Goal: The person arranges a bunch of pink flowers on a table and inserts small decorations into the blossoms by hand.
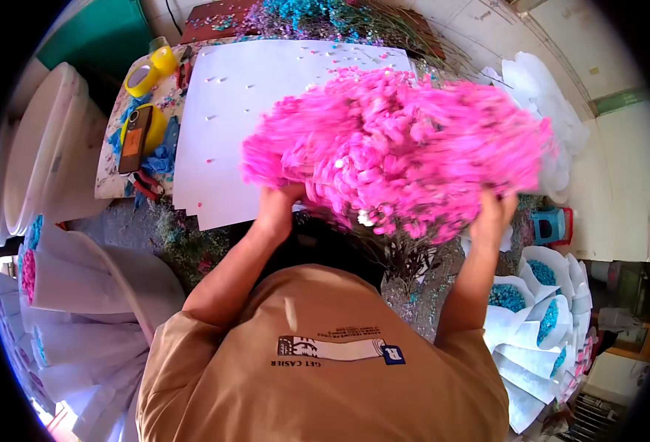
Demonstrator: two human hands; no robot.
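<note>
A big bunch of bright pink dried flowers (384, 147), small-headed like baby's breath, is raised between my two hands and partly smeared by motion. My left hand (282, 205) grips its lower left side, the fingers mostly hidden by blooms. On the lower right, my right hand (493, 210) holds the bunch with fingers curled up into it. Thin dark stems (407, 258) hang below the flower heads toward my body. Behind the bunch lie white paper sheets (225, 110) with scattered petals on them.
At the table's left are yellow tape rolls (142, 79), a phone (135, 140) and red-handled pliers (147, 184). Blue and purple flowers (303, 18) lie at the back. White-wrapped bouquets stand left (104, 280) and right (531, 324). A blue stool (550, 225) is at the right.
</note>
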